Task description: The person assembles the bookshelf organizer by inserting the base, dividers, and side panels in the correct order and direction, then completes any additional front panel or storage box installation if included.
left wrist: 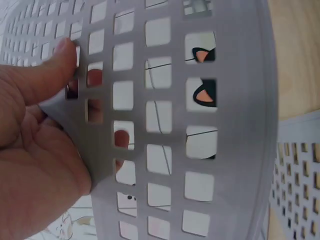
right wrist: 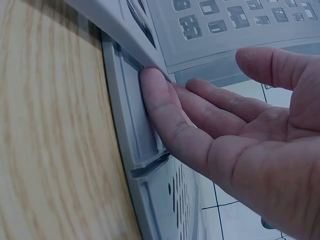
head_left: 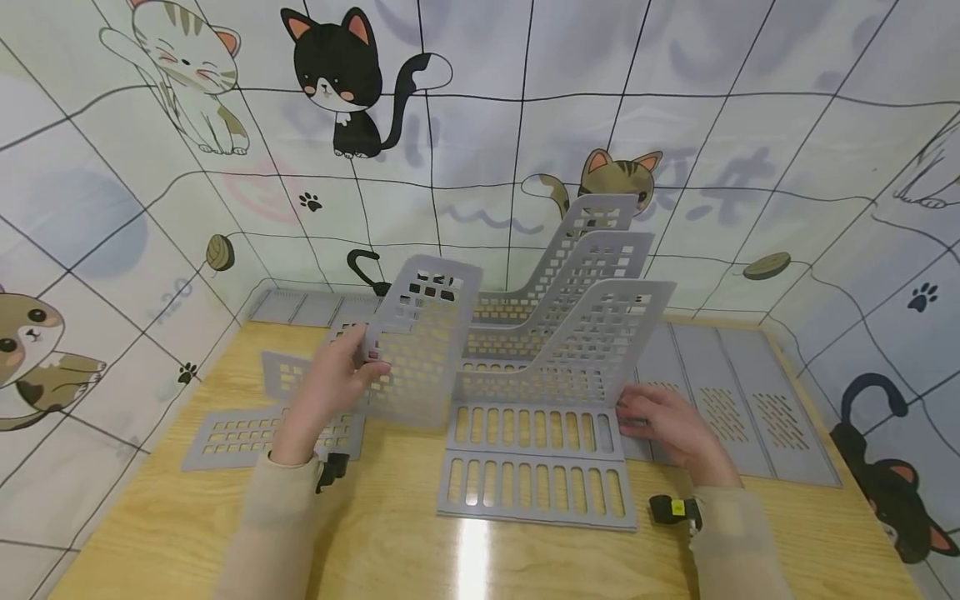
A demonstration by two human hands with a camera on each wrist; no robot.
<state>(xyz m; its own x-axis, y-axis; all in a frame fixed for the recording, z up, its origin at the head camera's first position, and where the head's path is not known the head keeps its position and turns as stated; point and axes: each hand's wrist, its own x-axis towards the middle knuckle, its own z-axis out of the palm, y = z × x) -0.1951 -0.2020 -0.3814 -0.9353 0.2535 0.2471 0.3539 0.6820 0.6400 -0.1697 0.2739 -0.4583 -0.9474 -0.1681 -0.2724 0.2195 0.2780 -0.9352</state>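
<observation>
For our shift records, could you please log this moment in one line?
left hand: grips perforated panel | right hand: at right edge of slotted base | three perforated dividers: upright, one behind another

Location type: tabletop workstation, enclosed in the manner of a booth. The wider premises, whether home or studio, cannot be identified. Indicators: a wood-grain tabletop (head_left: 393,529) forms the work surface; a white wall covering (head_left: 480,50) with black grid lines, cartoon cats (head_left: 337,71) and paw prints (head_left: 311,202) bounds it at the rear and both sides; grey perforated plastic panels (head_left: 742,367) lie on the tabletop
</observation>
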